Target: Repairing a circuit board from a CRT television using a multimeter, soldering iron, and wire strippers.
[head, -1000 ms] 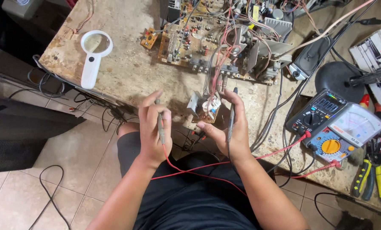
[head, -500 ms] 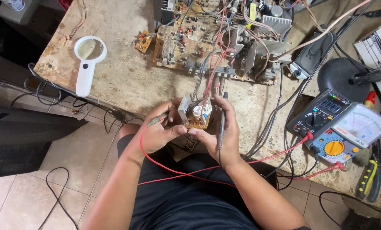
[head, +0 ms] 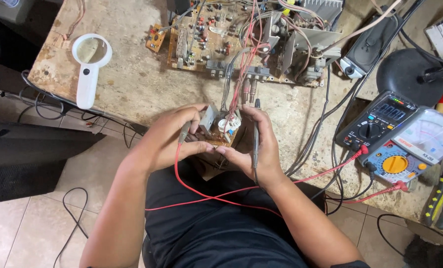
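At near desk (head: 132,84) edge: left hand (head: 169,141) and right hand (head: 253,146), fingers pinched together on small brown circuit board with white connector (head: 221,128); grey probe (head: 184,131) in left, black probe (head: 256,134) in right. Beyond, blocking: large brown circuit board with tangled wires (head: 216,37). Counted: two meters, black digital multimeter (head: 377,121), grey-blue analogue meter (head: 414,146); one white magnifying glass (head: 88,67). Open room left of hands.

Two hands (head: 169,141) showed, and two meters (head: 377,124) (one digital, one analogue (head: 419,144)); two probes (head: 255,131), one magnifier (head: 88,67) upper left, one large circuit board (head: 206,37).
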